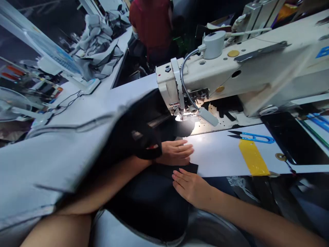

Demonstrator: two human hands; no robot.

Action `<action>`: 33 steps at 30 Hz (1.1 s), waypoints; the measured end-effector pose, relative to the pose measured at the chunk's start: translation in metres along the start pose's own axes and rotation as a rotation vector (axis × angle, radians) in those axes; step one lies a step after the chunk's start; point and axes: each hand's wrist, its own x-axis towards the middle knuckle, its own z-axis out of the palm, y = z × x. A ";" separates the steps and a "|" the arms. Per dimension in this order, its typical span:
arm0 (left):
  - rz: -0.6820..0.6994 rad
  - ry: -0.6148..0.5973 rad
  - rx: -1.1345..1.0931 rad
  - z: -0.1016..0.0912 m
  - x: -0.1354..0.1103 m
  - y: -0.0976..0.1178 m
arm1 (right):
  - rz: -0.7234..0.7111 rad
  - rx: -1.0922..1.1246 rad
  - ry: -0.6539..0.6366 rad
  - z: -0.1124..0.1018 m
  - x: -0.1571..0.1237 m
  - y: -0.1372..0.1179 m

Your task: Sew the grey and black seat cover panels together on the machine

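Observation:
A piece of black fabric [151, 199] lies over the front edge of the white sewing table [218, 154] and runs up under the needle of the cream sewing machine [231, 72]. My left hand [176, 152] rests flat on the fabric just in front of the presser foot [183, 115], fingers stretched out to the right. My right hand [189, 187] lies flat on the fabric nearer to me, fingers together and pointing left. A bunched fold of black fabric [138, 133] covers my left wrist.
Blue thread snips [253, 138] and a strip of yellow tape [253, 157] lie on the table to the right. A lamp on a flexible neck [205, 116] lights the needle area. A person in a red top [151, 24] sits behind the machine. Grey fabric pieces [99, 37] are piled at the far left.

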 end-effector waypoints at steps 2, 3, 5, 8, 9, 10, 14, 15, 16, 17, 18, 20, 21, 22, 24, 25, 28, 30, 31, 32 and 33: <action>0.019 0.012 0.002 0.000 0.021 0.005 | -0.023 -0.042 -0.003 0.001 0.006 -0.002; -0.067 0.004 0.026 0.000 0.031 0.004 | -0.028 -0.057 -0.001 0.002 0.007 -0.003; -0.320 -0.014 0.074 0.000 0.044 -0.004 | -0.022 -0.073 0.015 0.003 0.008 -0.005; -0.529 -0.040 0.112 0.002 0.043 -0.020 | 0.002 -0.075 0.041 0.005 0.005 -0.006; -0.515 -0.039 0.132 0.004 0.039 -0.025 | 0.006 -0.072 0.052 0.006 0.004 -0.005; -0.467 -0.030 0.157 0.006 0.033 -0.030 | 0.009 -0.066 0.064 0.007 0.003 -0.004; -0.148 0.025 0.237 0.018 0.017 -0.048 | -0.009 -0.038 0.048 0.004 0.008 0.005; -0.115 0.037 0.243 0.021 0.015 -0.052 | -0.011 -0.026 0.016 0.001 0.010 0.007; -0.112 0.045 0.245 0.025 0.015 -0.057 | -0.011 -0.008 -0.028 -0.002 0.013 0.010; -0.126 0.054 0.243 0.028 0.015 -0.061 | -0.012 0.017 -0.081 -0.005 0.015 0.012; -0.143 0.064 0.234 0.031 0.016 -0.066 | -0.012 0.047 -0.136 -0.008 0.017 0.015; -0.164 0.090 0.196 0.036 0.017 -0.072 | -0.014 0.103 -0.230 -0.013 0.021 0.019; -0.168 0.103 0.169 0.038 0.017 -0.074 | -0.014 0.122 -0.262 -0.014 0.022 0.021; -0.176 0.117 0.138 0.039 0.017 -0.075 | -0.013 0.133 -0.283 -0.015 0.023 0.022; -0.199 0.126 0.082 0.039 0.018 -0.075 | -0.008 0.136 -0.303 -0.013 0.026 0.024; -0.213 0.121 0.062 0.038 0.019 -0.074 | -0.005 0.125 -0.304 -0.010 0.027 0.024; -0.261 0.058 0.033 0.029 0.025 -0.066 | 0.001 0.048 -0.287 -0.001 0.029 0.020; -0.287 -0.012 0.037 0.018 0.031 -0.056 | -0.010 -0.007 -0.282 0.003 0.026 0.013; -0.302 -0.047 0.040 0.013 0.034 -0.050 | -0.016 -0.030 -0.286 0.004 0.022 0.009; -0.335 -0.079 0.039 0.008 0.037 -0.043 | -0.020 -0.051 -0.288 0.004 0.017 0.006; -0.383 -0.106 0.034 0.004 0.041 -0.037 | -0.018 -0.072 -0.283 0.003 0.010 0.002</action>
